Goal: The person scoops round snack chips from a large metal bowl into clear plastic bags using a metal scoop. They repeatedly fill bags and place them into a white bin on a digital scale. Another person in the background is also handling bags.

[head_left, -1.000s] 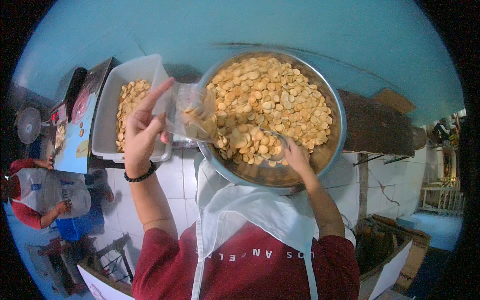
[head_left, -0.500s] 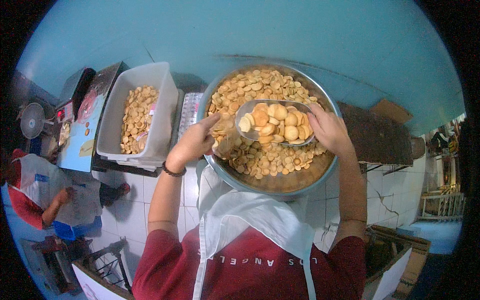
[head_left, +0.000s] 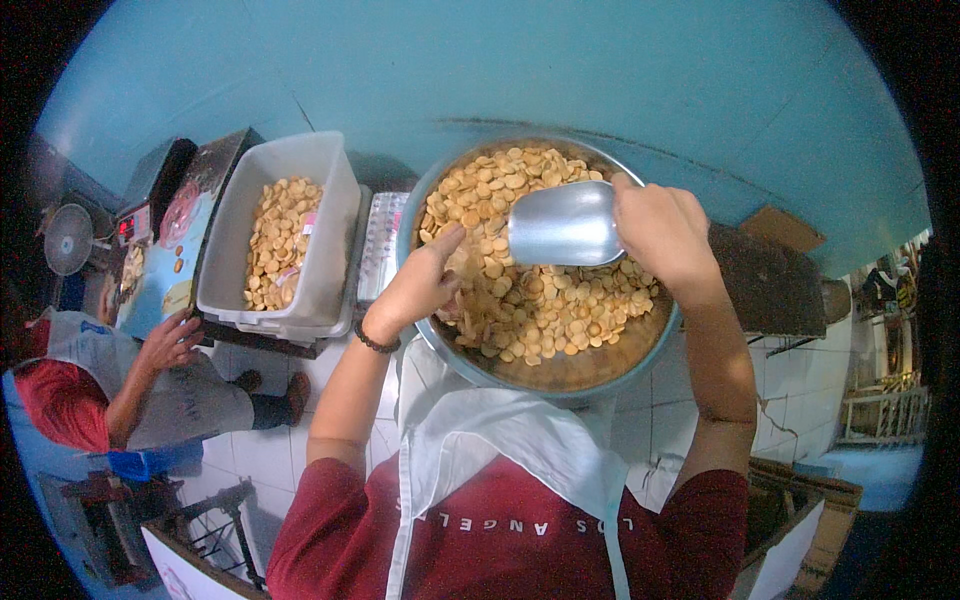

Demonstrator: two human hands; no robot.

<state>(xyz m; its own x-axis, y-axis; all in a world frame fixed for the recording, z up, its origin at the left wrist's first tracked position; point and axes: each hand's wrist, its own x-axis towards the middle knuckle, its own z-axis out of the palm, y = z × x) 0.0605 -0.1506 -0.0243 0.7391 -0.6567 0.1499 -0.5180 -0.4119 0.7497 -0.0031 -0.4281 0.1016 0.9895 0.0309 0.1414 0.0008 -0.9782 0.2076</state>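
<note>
A wide steel bowl point(head_left: 560, 376) holds many small round golden biscuits point(head_left: 560, 320). My right hand point(head_left: 660, 225) grips an empty-looking metal scoop point(head_left: 560, 222) at the bowl's upper right. My left hand point(head_left: 415, 280), at the bowl's left side, is closed on a clear plastic bag point(head_left: 468, 300) with biscuits in it, low over the pile. Left of the bowl, a translucent plastic tub point(head_left: 218, 270) holds more biscuits and small packets, beside a pale patterned stack point(head_left: 378, 240).
A co-worker point(head_left: 130, 385) stands at the left by a blue work surface point(head_left: 155, 300), a digital scale point(head_left: 152, 175) and a small fan point(head_left: 68, 240). A blue wall point(head_left: 480, 70) runs behind the bowl. A dark bench point(head_left: 760, 285) is at the right; cardboard point(head_left: 830, 500) lies lower right.
The scoop, full of biscuits half a second ago, now shows a bare metal surface and is higher. My left hand moved down from higher up with the bag. The co-worker's hand rose toward the counter.
</note>
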